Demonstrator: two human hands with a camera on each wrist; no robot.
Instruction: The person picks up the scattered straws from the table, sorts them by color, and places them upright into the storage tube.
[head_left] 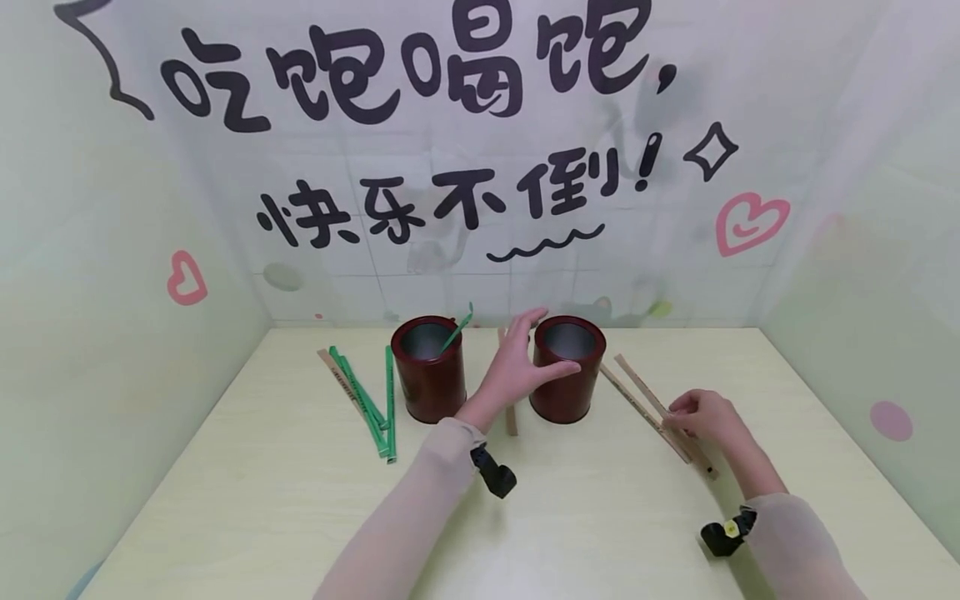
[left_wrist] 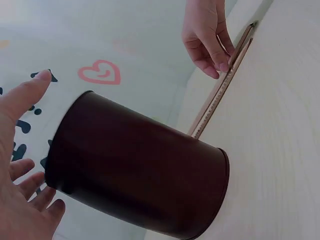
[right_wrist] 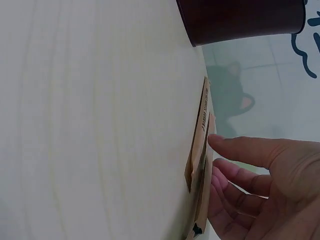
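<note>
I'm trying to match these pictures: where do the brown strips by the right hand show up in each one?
Head: the brown strips lie right of both dark red pots.
Left wrist: brown strips slant through the upper right, above a pot.
Right wrist: just right of centre, running down towards the bottom.
Shared landmark: the right hand.

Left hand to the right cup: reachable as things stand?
Likely yes. The left hand is spread open close to the right cup, its fingers beside the rim, and nothing visible blocks the way between them.
</note>
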